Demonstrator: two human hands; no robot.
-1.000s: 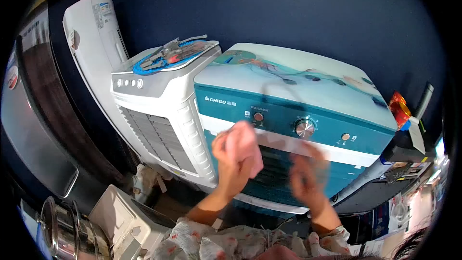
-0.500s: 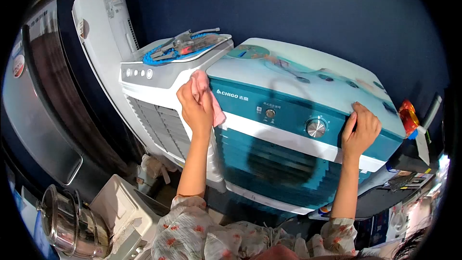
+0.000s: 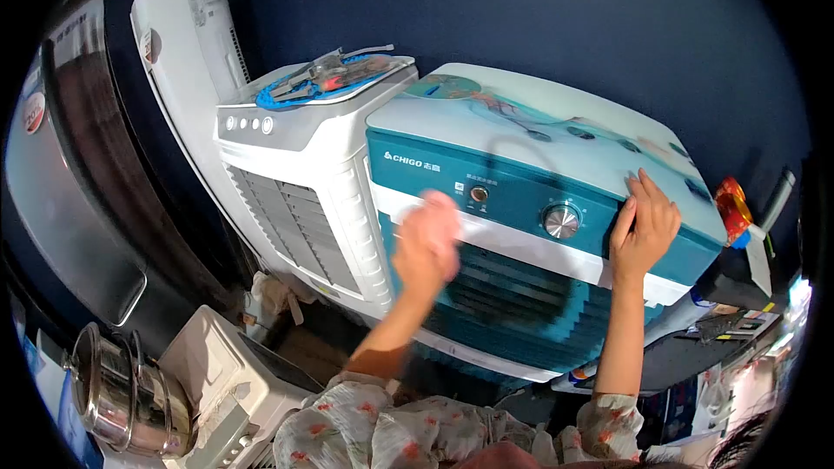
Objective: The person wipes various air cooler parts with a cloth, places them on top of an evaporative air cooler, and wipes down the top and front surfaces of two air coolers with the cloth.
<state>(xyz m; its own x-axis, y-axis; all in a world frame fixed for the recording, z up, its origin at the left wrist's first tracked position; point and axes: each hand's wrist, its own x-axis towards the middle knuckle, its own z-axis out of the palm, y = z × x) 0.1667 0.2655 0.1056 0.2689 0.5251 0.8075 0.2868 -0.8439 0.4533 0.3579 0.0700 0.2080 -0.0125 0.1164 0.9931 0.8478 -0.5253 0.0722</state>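
A pink cloth (image 3: 441, 230) is held in my left hand (image 3: 419, 254), which is blurred and in front of the white strip on the teal air cooler (image 3: 512, 161). My right hand (image 3: 645, 230) rests with fingers spread on the cooler's top front edge, right of the silver knob (image 3: 561, 221). Nothing shows in that hand. A small round button (image 3: 479, 194) sits on the front panel between the knob and the cloth.
To the left stands a white and grey cooler (image 3: 347, 174) with a blue coil and tools (image 3: 326, 82) on top. Farther left are a tall white unit (image 3: 187, 43) and a steel pot (image 3: 113, 395). A red packet (image 3: 732, 208) lies at the right.
My left hand has moved with the pink cloth from the cooler's left corner to the right and down. My right hand, earlier lower and blurred, now lies on the top edge.
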